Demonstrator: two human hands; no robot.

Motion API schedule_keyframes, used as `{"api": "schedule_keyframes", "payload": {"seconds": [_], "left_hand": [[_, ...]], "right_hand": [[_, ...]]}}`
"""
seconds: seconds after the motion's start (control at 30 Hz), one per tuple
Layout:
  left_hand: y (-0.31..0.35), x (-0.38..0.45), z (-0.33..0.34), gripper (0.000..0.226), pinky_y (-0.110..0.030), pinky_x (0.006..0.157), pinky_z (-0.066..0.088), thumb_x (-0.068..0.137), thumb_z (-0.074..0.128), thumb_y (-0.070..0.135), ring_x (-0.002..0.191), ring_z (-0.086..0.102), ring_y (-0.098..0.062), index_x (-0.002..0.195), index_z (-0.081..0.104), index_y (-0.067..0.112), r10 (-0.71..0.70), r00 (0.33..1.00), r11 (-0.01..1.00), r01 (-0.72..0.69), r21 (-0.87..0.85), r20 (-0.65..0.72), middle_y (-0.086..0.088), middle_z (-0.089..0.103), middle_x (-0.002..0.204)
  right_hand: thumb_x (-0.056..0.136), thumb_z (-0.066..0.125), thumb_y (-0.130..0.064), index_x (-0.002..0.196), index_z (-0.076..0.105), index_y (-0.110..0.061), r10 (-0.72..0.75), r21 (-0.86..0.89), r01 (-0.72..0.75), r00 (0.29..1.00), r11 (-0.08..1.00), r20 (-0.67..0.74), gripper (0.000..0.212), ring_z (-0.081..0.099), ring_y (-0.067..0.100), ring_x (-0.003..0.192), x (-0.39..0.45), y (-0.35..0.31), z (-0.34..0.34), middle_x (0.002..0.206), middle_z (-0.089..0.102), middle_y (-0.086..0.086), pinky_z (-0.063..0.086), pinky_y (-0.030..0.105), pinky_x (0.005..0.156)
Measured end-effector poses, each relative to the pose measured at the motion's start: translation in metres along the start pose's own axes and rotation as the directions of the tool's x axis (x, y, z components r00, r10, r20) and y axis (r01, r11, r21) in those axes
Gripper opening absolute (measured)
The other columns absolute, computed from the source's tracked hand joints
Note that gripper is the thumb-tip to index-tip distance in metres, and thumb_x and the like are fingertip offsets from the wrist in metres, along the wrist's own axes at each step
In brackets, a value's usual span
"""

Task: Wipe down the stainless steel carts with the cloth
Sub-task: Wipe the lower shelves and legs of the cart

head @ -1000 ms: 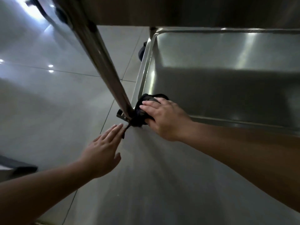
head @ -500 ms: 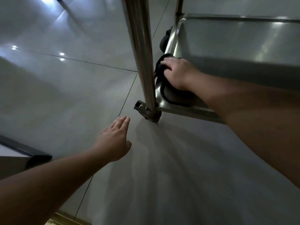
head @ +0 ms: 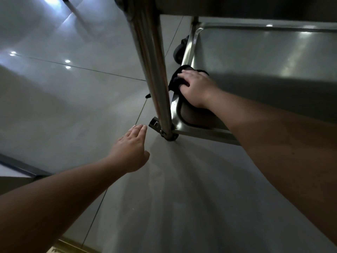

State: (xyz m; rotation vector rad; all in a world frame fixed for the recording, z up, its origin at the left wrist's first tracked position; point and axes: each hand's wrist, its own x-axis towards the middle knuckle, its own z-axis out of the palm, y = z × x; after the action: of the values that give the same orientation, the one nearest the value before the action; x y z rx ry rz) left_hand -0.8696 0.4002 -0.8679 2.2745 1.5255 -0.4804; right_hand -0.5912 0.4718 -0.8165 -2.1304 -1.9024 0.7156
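The stainless steel cart's bottom shelf (head: 255,57) fills the upper right, with a raised rim and a shiny upright post (head: 155,70) at its near left corner. My right hand (head: 197,88) presses a dark cloth (head: 177,77) onto the shelf just inside the left rim, beside the post. The cloth shows mostly under my fingers, and the rim reflects it. My left hand (head: 131,148) hovers over the floor, fingers straight and together, pointing at the post's foot, holding nothing.
A caster brake bracket (head: 155,124) sticks out at the post's foot. A black caster wheel (head: 179,50) shows at the far left corner. The underside of a higher shelf (head: 237,6) spans the top. Glossy grey floor tiles (head: 73,106) lie all around.
My right hand and the cloth moved from the post's foot up onto the shelf's left rim area. My left hand stayed close to the post's foot. The view shifted.
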Motion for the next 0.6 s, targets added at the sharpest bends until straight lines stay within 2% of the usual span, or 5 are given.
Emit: {"api": "schedule_keyframes", "payload": {"seconds": [0.2, 0.37, 0.43, 0.5, 0.6], "left_hand": [[0.012, -0.003, -0.005, 0.100, -0.045, 0.129, 0.023, 0.098, 0.062, 0.057, 0.163, 0.013, -0.026, 0.171, 0.001, 0.024, -0.012, 0.999, 0.997, 0.015, -0.079, 0.034, -0.003, 0.009, 0.178], [0.040, -0.004, -0.014, 0.099, -0.042, 0.121, 0.034, 0.090, 0.053, 0.082, 0.155, 0.033, -0.024, 0.167, 0.019, 0.031, 0.012, 0.998, 0.966, -0.029, -0.257, -0.067, 0.002, 0.030, 0.171], [0.054, 0.000, -0.017, 0.076, -0.038, 0.109, 0.044, 0.095, 0.052, 0.075, 0.140, 0.050, -0.021, 0.158, 0.038, 0.034, -0.001, 0.993, 0.936, -0.039, -0.351, -0.114, 0.003, 0.049, 0.156], [0.066, 0.005, -0.018, 0.036, -0.030, 0.093, 0.047, 0.102, 0.051, 0.061, 0.111, 0.061, -0.012, 0.132, 0.057, 0.041, -0.028, 0.988, 0.893, -0.043, -0.448, -0.150, 0.012, 0.063, 0.127], [0.072, 0.008, -0.015, 0.010, -0.026, 0.077, 0.043, 0.108, 0.051, 0.047, 0.083, 0.057, 0.008, 0.116, 0.055, 0.043, -0.050, 0.984, 0.850, -0.047, -0.525, -0.169, 0.029, 0.060, 0.092]], "right_hand": [[0.110, 0.034, -0.045, 0.165, 0.026, -0.037, 0.055, -0.051, -0.053, 0.998, 0.997, 0.036, 0.056, 0.011, 0.020, 0.161, -0.013, -0.005, 0.001, 0.175, 0.014, -0.016, 0.009, 0.039, 0.130], [0.110, 0.036, -0.044, 0.166, 0.025, -0.037, 0.032, -0.055, -0.030, 0.999, 0.998, 0.038, 0.057, 0.009, 0.019, 0.162, -0.034, -0.005, 0.005, 0.175, 0.013, -0.017, 0.007, 0.039, 0.130], [0.108, 0.039, -0.044, 0.164, 0.028, -0.038, -0.013, -0.049, 0.014, 0.999, 0.999, 0.036, 0.058, 0.011, 0.019, 0.161, -0.050, 0.001, 0.009, 0.174, 0.017, -0.017, 0.008, 0.039, 0.128], [0.106, 0.042, -0.045, 0.163, 0.033, -0.038, -0.058, -0.035, 0.059, 0.998, 0.998, 0.025, 0.058, 0.015, 0.019, 0.160, -0.068, 0.008, 0.015, 0.172, 0.021, -0.018, 0.010, 0.039, 0.127], [0.104, 0.044, -0.047, 0.160, 0.039, -0.039, -0.112, -0.021, 0.112, 0.994, 0.993, -0.009, 0.056, 0.020, 0.021, 0.158, -0.096, 0.021, 0.022, 0.170, 0.028, -0.017, 0.015, 0.042, 0.127]]}}
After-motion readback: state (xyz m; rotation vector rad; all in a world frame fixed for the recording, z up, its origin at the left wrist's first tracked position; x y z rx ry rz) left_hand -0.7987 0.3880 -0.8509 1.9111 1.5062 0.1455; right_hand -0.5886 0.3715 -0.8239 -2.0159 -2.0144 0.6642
